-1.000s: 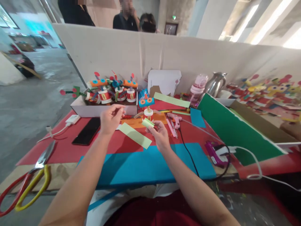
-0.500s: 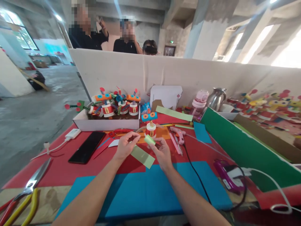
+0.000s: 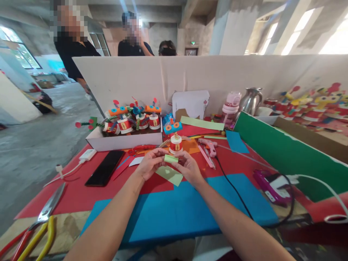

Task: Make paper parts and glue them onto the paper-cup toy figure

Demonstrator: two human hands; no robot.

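My left hand (image 3: 149, 165) and my right hand (image 3: 188, 166) meet over the red sheet, both pinching a light green paper strip (image 3: 170, 170). Its upper end is rolled into a small tube between my fingertips, and the loose tail hangs down toward the blue foam sheet (image 3: 174, 208). Just beyond my hands stands a small red-and-white toy figure (image 3: 175, 143) with a spring neck and a blue head.
A white box of finished toy figures (image 3: 127, 139) sits behind. A black phone (image 3: 104, 172) and large scissors (image 3: 40, 217) lie left. A pink glue gun (image 3: 208, 145), purple device (image 3: 268, 185) with cables and a green board (image 3: 288, 156) lie right. People stand behind the partition.
My left hand came in from the left to join the right one on the strip. More of the strip is rolled up, so the loose tail is shorter.
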